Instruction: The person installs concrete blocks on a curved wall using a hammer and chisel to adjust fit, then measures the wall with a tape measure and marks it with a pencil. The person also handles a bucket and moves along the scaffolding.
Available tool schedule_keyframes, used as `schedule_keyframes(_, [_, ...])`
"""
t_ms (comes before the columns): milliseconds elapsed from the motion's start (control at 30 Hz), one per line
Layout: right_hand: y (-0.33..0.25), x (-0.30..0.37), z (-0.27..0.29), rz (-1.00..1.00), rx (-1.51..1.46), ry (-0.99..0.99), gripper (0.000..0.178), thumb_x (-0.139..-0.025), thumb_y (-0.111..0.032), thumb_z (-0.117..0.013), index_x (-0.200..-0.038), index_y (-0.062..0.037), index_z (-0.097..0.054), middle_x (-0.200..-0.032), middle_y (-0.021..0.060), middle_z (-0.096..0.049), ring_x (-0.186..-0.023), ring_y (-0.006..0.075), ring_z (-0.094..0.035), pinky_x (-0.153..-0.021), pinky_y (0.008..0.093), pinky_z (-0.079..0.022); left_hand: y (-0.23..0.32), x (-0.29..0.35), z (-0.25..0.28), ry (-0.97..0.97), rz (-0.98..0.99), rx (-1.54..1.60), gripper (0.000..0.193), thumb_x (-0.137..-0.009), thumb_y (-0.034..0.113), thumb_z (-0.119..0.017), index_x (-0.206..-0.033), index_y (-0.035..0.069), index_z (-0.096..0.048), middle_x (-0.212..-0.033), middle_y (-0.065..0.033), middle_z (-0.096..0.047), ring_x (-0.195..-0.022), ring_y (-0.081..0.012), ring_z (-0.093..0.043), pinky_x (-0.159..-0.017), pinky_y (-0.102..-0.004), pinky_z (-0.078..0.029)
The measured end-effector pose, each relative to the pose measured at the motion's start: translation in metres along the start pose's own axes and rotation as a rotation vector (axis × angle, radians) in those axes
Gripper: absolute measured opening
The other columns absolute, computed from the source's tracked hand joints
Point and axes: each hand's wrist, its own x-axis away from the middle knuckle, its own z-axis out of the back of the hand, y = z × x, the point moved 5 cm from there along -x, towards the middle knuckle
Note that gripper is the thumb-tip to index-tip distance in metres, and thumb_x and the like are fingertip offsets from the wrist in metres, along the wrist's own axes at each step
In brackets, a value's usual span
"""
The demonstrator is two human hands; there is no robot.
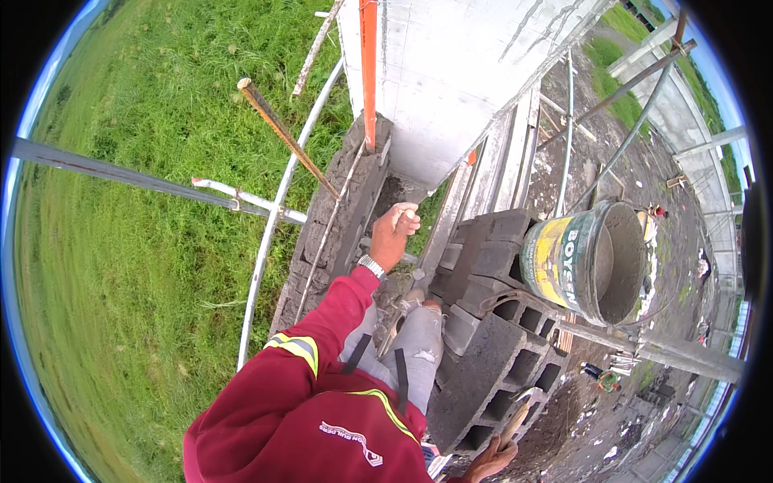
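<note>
My left hand [393, 236], with a metal watch at the wrist, is raised in front of me beside the low block wall [322, 233]. Its fingers are curled closed, and whatever may be in them is too small to make out. At the lower right, my right hand [491, 460] grips a wooden-handled tool [515, 423] whose metal end shows only in part. That tool is over the open cores of grey hollow concrete blocks [483, 370]. A yellow, white and green bucket [568, 262], smeared with grey mortar inside, stands tilted in view past the blocks.
An orange upright pipe [369, 80] stands at the wall's end by a pale concrete column [451, 88]. A rusty bar [286, 133] sticks out of the wall top. Scaffold pipes [270, 233] run along the grassy left side. Far below at right, a person [605, 380] is on the ground.
</note>
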Motion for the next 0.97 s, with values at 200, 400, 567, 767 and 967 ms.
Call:
schedule_keyframes(200, [-0.131,-0.006,0.016,0.035,-0.64,-0.347,0.07,-0.1,-0.021,-0.073,-0.159,0.0067,-0.046,-0.158,0.029,-0.052,-0.126,0.0339,-0.063,-0.106,0.041,-0.051,-0.018,-0.059,0.015,0.201,-0.109,-0.054,0.031,-0.112,0.028,-0.061,-0.123,0.002,-0.073,-0.106,-0.0058,-0.073,-0.087,-0.0119,-0.068,-0.079,-0.0294,-0.057])
schedule_keyframes(400, [-0.301,-0.029,-0.166,0.014,-1.172,-0.929,0.023,-0.099,-0.02,-0.076,-0.102,-0.0024,-0.063,-0.072,0.0021,-0.061,-0.053,0.0099,-0.055,-0.05,0.0277,-0.046,-0.042,-0.126,-0.006,0.402,-0.34,-0.176,0.024,-0.108,0.021,-0.065,-0.114,0.001,-0.076,-0.103,-0.0064,-0.068,-0.089,-0.0166,-0.065,-0.085,-0.0326,-0.053])
schedule_keyframes(567, [-0.38,-0.038,-0.297,-0.139,-1.3,-1.086,0.019,-0.098,-0.015,-0.077,-0.104,-0.0051,-0.061,-0.071,0.0017,-0.057,-0.049,0.0128,-0.056,-0.044,0.0301,-0.048,-0.077,-0.153,-0.015,0.292,-0.272,0.042,0.024,-0.109,0.021,-0.065,-0.113,0.001,-0.076,-0.104,-0.0061,-0.07,-0.092,-0.0167,-0.067,-0.087,-0.0334,-0.053])
schedule_keyframes(767, [-0.434,-0.089,-0.364,-0.101,-1.418,-0.934,0.023,-0.097,-0.014,-0.077,-0.108,-0.0043,-0.06,-0.071,0.0022,-0.055,-0.048,0.0136,-0.055,-0.042,0.031,-0.048,-0.112,-0.177,-0.014,0.35,-0.295,0.091,0.023,-0.109,0.016,-0.063,-0.12,-0.001,-0.075,-0.112,-0.0098,-0.068,-0.093,-0.0177,-0.068,-0.083,-0.0338,-0.061])
schedule_keyframes(967, [-0.487,-0.16,-0.363,0.193,-1.637,-0.68,0.02,-0.099,-0.01,-0.075,-0.11,-0.0014,-0.06,-0.078,0.003,-0.059,-0.054,0.0115,-0.055,-0.049,0.0291,-0.049,-0.114,-0.221,-0.037,0.462,-0.479,0.114,0.023,-0.111,0.015,-0.06,-0.12,0.001,-0.075,-0.11,-0.0101,-0.067,-0.097,-0.0203,-0.068,-0.087,-0.0355,-0.057])
